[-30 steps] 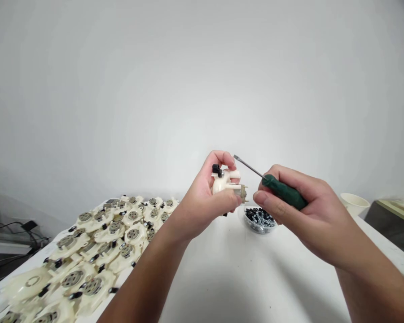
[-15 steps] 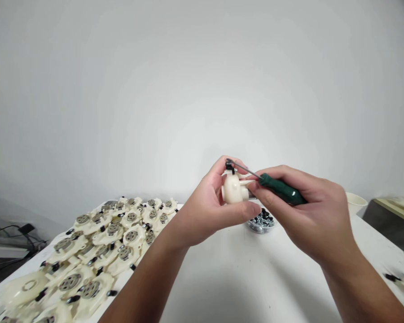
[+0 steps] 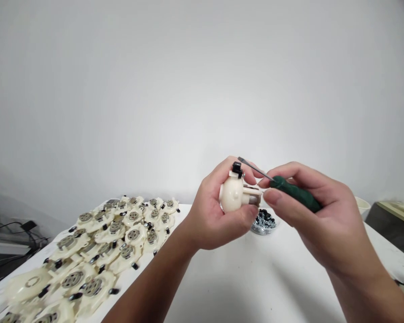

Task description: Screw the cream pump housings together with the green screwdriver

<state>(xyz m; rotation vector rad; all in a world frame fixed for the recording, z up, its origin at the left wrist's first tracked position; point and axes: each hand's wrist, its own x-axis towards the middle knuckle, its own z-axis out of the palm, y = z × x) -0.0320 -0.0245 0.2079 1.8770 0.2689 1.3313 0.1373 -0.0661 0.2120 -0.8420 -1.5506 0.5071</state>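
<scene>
My left hand point(image 3: 218, 206) is closed around a cream plastic housing point(image 3: 232, 194), its thumb along the lower side. A black clip-like piece point(image 3: 237, 168) stands on top of the housing, with a small metal screw end beside it. In my right hand point(image 3: 323, 211) is a flat-blade screwdriver with a green handle point(image 3: 294, 194), held between thumb and fingers. Its metal shaft points up and left, and the tip is close to the black piece; I cannot tell whether they touch. Behind my hands stands a clear bowl point(image 3: 263, 229) of screws and black parts, partly hidden.
Many similar cream housings point(image 3: 133, 234) with grey round inserts and black pieces cover the left of the white table point(image 3: 235, 278). A cream cup point(image 3: 362, 206) stands at the right, partly behind my hand. Dark cables point(image 3: 27, 226) hang at the far left.
The screwdriver and my right hand have shifted right, its tip moving off the black piece's top. The housing has turned a little in my left hand, showing more of its right end.
</scene>
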